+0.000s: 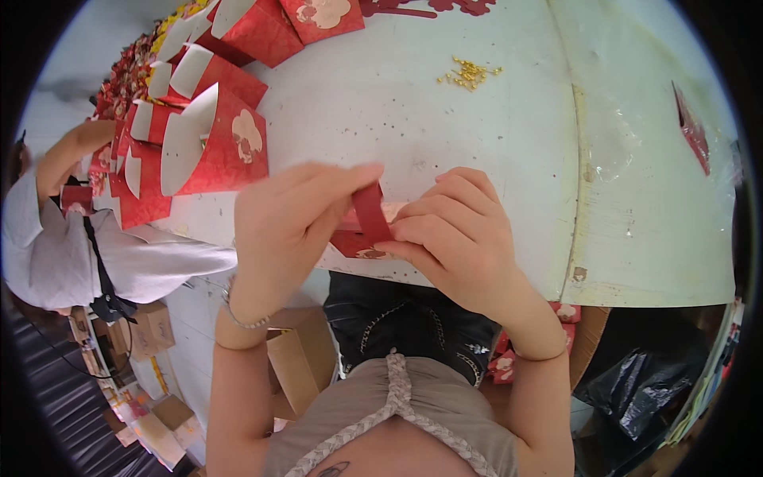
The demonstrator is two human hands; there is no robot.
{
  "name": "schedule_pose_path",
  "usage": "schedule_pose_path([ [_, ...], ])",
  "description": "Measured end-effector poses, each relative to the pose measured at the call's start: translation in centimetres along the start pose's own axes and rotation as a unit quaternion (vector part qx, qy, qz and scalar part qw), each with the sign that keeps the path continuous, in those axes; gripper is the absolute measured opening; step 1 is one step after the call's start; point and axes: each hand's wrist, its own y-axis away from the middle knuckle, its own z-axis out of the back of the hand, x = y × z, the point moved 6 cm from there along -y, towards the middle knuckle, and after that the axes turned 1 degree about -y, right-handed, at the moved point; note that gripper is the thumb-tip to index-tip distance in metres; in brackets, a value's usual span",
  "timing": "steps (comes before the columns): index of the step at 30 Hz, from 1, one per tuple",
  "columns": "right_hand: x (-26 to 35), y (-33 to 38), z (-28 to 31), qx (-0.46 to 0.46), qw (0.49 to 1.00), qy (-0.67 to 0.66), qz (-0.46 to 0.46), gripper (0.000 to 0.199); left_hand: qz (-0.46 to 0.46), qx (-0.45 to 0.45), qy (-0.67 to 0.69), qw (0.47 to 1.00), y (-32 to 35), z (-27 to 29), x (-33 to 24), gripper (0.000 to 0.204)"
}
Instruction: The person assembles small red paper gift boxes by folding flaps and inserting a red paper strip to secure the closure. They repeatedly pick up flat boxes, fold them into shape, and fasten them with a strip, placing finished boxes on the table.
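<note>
A dark red strip, like a band of paper or card, stands upright between my two hands over the near part of the table. My left hand is closed, its fingertips at the strip's upper end; its thumb is partly hidden. Closed at the strip's lower end is my right hand, thumb below and fingers above. Under the strip lies a red patterned paper box with a pale flower print, mostly covered by my hands.
Several red paper boxes with white insides crowd the left of the white table. Small gold fasteners lie in a pile beyond my hands, with dark red cut pieces at the far edge. A person works at left.
</note>
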Motion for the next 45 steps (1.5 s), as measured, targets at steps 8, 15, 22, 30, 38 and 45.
schedule_pose_path([
  [8, -0.3, 0.6, -0.1, -0.015, 1.000, -0.026, -0.004, 0.019, 0.171, -0.069, 0.264, 0.947, 2.6, -1.4, 1.5, 0.019],
  [15, -0.9, 0.6, 0.2, -0.022, 0.998, -0.050, -0.038, 0.017, 0.119, -0.053, 0.336, 0.933, 2.3, -2.0, 1.4, 0.017],
  [22, -1.1, 0.9, -0.1, -0.030, 0.996, -0.077, -0.035, 0.018, 0.043, -0.020, 0.320, 0.946, 3.0, -2.4, 1.6, 0.030],
  [30, -0.5, 1.3, -0.4, -0.078, 0.994, -0.072, 0.031, 0.021, 0.069, 0.031, 0.275, 0.959, 2.1, -2.9, 1.9, 0.026],
  [38, -0.9, 1.2, -1.0, -0.053, 0.989, -0.134, -0.030, 0.020, 0.068, 0.067, 0.291, 0.952, 3.1, -3.4, 2.6, 0.015],
  [45, -0.8, 0.1, -0.5, 0.080, 0.958, -0.199, -0.188, 0.027, 0.033, 0.069, 0.222, 0.972, 3.0, -2.0, 1.6, 0.018],
])
